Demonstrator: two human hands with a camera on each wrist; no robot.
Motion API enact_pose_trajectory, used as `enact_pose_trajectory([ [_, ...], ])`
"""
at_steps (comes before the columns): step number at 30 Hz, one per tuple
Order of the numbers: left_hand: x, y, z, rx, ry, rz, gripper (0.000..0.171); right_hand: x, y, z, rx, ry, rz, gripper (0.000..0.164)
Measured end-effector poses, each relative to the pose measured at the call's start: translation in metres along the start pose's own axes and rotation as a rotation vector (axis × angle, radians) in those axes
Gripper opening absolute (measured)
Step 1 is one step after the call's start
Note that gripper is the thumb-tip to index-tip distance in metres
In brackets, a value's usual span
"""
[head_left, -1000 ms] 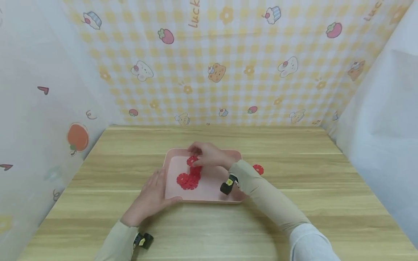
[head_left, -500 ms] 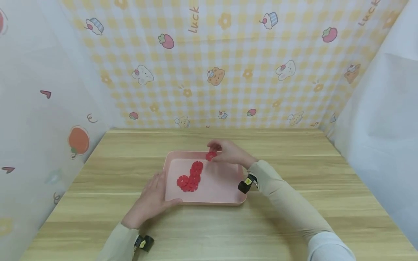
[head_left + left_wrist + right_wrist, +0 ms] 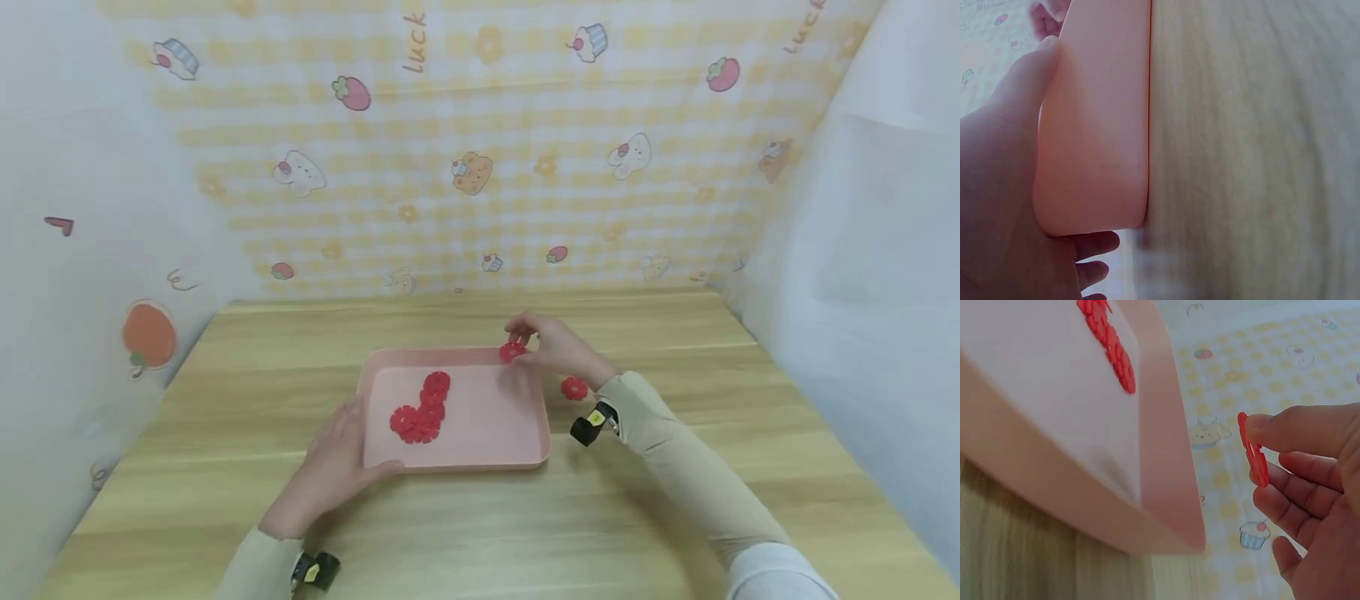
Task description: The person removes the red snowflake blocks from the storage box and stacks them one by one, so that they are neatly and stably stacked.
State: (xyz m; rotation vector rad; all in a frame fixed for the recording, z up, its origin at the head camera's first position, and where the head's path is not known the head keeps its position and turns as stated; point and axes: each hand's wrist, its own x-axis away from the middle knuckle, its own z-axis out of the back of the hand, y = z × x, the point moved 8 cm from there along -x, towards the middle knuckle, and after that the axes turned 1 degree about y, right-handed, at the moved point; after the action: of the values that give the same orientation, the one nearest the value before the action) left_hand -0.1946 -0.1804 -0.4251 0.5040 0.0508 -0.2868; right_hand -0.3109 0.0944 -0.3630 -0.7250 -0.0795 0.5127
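A shallow pink tray (image 3: 495, 467) lies on the table with several red notched discs (image 3: 431, 410) overlapping in its left half. My left hand (image 3: 333, 467) rests against the tray's near left corner, fingers along the left wall and thumb along the front edge; in the left wrist view the thumb reaches along the tray wall. Above the tray's far right corner, my right hand (image 3: 551, 343) pinches one red snowflake disc (image 3: 1252, 450) between thumb and fingers. Another red snowflake disc (image 3: 574, 388) lies on the table just right of the tray, below the right forearm.
The wooden table (image 3: 480, 533) extends around the tray on all sides. A yellow checked cloth (image 3: 517, 108) with cartoon prints hangs behind it, and white sheets (image 3: 885, 250) hang at the sides. Each wrist carries a small black camera (image 3: 588, 427).
My right hand has taken a disc from the heap and carried it rightward to the tray's far right corner. The left hand keeps its place at the tray; the head view has shifted slightly.
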Motion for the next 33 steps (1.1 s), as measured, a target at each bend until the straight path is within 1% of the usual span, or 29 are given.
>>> enact_pose_trajectory([
  [3, -0.003, 0.004, 0.000, -0.002, 0.018, -0.025, 0.113, 0.010, 0.014, 0.007, 0.002, 0.017, -0.016, 0.048],
  [6, 0.001, 0.002, 0.002, -0.021, -0.002, -0.008, 0.115, 0.014, 0.026, 0.009, -0.008, 0.037, -0.047, 0.048],
  [10, 0.001, 0.002, 0.001, -0.031, -0.031, 0.003, 0.118, 0.023, 0.041, 0.013, -0.018, 0.056, -0.084, 0.047],
  [18, 0.001, 0.003, -0.001, -0.047, -0.042, -0.007, 0.116, 0.046, 0.066, 0.017, -0.055, 0.084, -0.104, 0.045],
  [23, 0.000, 0.004, 0.001, -0.039, -0.035, -0.016, 0.116, 0.056, 0.078, 0.014, -0.037, 0.066, -0.144, 0.046],
  [28, 0.000, 0.004, 0.001, -0.031, -0.035, -0.011, 0.116, 0.065, 0.089, 0.011, -0.028, 0.043, -0.190, 0.048],
  [33, -0.001, 0.003, 0.000, -0.035, -0.042, -0.009, 0.116, 0.068, 0.096, 0.008, -0.007, 0.048, -0.193, 0.050],
])
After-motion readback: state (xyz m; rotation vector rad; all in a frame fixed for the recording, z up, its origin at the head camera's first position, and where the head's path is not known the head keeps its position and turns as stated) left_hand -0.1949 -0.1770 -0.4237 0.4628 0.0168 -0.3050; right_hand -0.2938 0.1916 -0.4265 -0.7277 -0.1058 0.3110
